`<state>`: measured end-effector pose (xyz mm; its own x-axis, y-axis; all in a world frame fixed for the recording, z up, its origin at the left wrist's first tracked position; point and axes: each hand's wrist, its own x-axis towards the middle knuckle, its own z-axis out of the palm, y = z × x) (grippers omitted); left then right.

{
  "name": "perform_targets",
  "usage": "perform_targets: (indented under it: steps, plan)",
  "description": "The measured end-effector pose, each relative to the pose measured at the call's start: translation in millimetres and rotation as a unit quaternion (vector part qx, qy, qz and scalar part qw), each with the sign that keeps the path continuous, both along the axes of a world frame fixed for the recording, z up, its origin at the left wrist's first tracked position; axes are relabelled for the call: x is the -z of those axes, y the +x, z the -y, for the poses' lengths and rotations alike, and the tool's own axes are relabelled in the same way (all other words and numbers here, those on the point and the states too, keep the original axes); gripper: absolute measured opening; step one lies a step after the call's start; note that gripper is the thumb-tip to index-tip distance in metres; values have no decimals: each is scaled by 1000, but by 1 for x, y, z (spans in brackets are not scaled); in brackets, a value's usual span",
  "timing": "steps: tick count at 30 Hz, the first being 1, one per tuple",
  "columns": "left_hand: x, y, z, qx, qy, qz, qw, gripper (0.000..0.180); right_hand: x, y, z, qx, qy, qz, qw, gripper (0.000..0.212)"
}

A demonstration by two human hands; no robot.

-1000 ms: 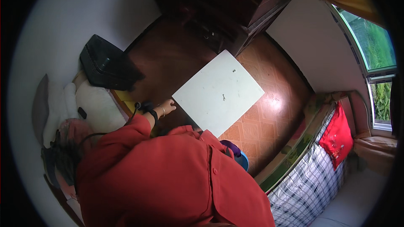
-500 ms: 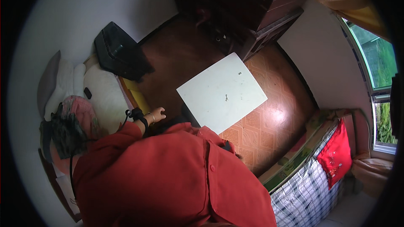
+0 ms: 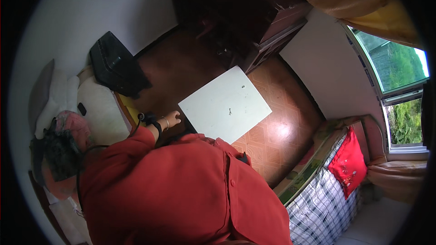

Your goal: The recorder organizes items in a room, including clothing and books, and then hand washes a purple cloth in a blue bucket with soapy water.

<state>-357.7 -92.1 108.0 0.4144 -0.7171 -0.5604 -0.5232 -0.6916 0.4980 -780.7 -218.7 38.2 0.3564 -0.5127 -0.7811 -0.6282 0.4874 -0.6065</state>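
My left hand (image 3: 171, 120) hangs beside the left corner of a white tabletop (image 3: 225, 104). Its fingers are loosely bent and apart, with nothing in them. A bracelet and a black strap (image 3: 157, 129) circle that wrist. My right hand is hidden by my red shirt (image 3: 181, 186); only a bit of black band (image 3: 244, 158) shows at the shirt's edge, near the table's front corner. Small dark marks dot the white top.
At the left stand a black suitcase (image 3: 116, 63) and a pale seat (image 3: 97, 104) with a dark phone-like object (image 3: 81, 108). A dark wooden cabinet (image 3: 281, 25) is at the back. A red cushion (image 3: 349, 163) lies on a checked cover (image 3: 320, 199) at the right, below a window (image 3: 390, 59).
The whole view has shifted, so the table and furniture sit further left, and more of the window shows. My left hand is nearer the table corner. My right hand's fingertips have gone from sight.
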Motion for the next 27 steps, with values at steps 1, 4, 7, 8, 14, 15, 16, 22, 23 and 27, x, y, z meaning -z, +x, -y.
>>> perform_targets:
  steps: [1,4,7,8,14,15,16,22,23,27]
  plan:
    - [-8,0,2,1,-1,-2,1000,45,-1,-2,-1,7,2,-7,1000,24]
    - [-21,8,1,22,11,-23,999,45,7,-21,-5,27,13,-36,999,25]
    - [-14,25,-22,18,-5,-22,1000,46,31,-52,-13,55,38,-70,995,26]
    - [-13,33,-30,24,11,-15,1000,46,40,-64,-16,71,47,-82,993,26]
    - [-5,79,-63,34,139,-34,989,43,6,-6,5,131,2,-43,990,31]
    - [-8,85,-52,35,161,-50,985,43,5,4,0,166,3,-32,986,31]
    - [-9,98,-45,35,182,-64,981,43,1,21,-6,181,11,-36,983,31]
    - [50,172,23,210,181,-53,959,42,-44,82,-75,186,-113,-109,970,29]
    - [49,185,49,261,154,-37,952,40,-31,86,-101,248,-84,-89,961,29]
    - [80,230,150,245,69,-63,965,25,-34,105,-176,342,15,-126,931,28]
